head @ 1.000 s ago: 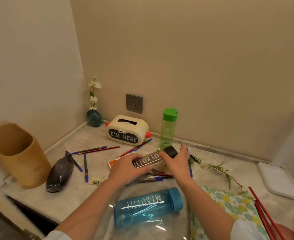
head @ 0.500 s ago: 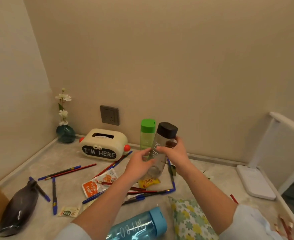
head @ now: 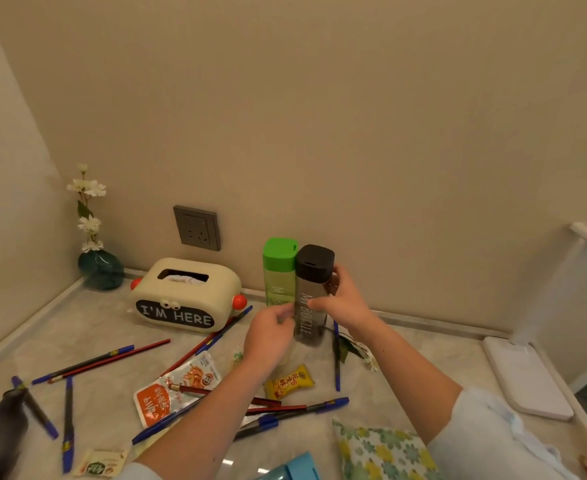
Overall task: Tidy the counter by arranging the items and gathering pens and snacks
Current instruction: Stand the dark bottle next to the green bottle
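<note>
1. The dark-capped bottle (head: pixel 311 306), held flat above the counter (head: pixel 423 368) a second ago, has been turned upright and brought against the green bottle (head: pixel 278 271) by the back wall.
2. It is clasped by the right hand (head: pixel 345 303), thumb in front. The left hand (head: pixel 269 336) is blurred at its side, so its grip cannot be told.
3. The bottles are thus nearly lined up. The pens (head: pixel 88 362) and snack packets (head: pixel 174 389) remain scattered, still to be gathered.
</note>
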Demonstrator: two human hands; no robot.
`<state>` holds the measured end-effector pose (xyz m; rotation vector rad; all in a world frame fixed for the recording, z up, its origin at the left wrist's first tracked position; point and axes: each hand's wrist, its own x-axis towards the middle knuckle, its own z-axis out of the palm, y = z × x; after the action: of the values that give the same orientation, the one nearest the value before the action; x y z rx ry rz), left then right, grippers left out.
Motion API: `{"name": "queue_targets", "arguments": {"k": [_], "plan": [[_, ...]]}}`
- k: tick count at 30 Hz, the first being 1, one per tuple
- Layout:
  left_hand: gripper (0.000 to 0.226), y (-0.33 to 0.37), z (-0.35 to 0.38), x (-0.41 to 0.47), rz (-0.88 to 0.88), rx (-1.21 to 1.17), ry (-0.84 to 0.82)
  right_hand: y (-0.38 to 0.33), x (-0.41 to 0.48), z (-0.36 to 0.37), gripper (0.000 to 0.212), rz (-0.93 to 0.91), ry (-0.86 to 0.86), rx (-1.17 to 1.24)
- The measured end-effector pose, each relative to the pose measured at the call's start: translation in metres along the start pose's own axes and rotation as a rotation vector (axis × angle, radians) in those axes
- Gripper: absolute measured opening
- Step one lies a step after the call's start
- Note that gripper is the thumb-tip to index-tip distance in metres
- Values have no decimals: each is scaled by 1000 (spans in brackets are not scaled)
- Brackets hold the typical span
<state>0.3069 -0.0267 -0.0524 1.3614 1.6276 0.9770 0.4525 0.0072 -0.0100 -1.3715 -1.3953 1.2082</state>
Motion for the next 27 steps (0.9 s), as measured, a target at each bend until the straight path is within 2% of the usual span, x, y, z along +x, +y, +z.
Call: {"name": "queue_targets", "arguments": {"k": [7, 11, 14, 15, 17, 19, 22, 27], "plan": [[36, -2, 0, 2, 14, -18, -22, 13, -2, 2, 74, -51, 18, 7], [37, -1, -3, -3, 31, -24, -43, 21, -10, 5, 80, -28, 54, -9], [35, -2, -10, -9, 52, -30, -34, 23, -19, 14, 91, 71, 177, -33], [34, -2, -13, -11, 62, -36, -26, 23, -23, 17, 88, 101, 255, -21], [32, -4, -21, -16, 78, -53, 1, 23, -33, 26, 70, 127, 406, 49], [30, -7, -31, -23, 91, -66, 24, 21, -45, 37, 48, 128, 463, 96], [33, -14, -49, -37, 90, -94, 61, 18, -60, 57, 29, 113, 362, 78], [29, -31, -87, -64, 36, -139, 187, -1, -78, 107, 24, 71, 143, 86]]}}
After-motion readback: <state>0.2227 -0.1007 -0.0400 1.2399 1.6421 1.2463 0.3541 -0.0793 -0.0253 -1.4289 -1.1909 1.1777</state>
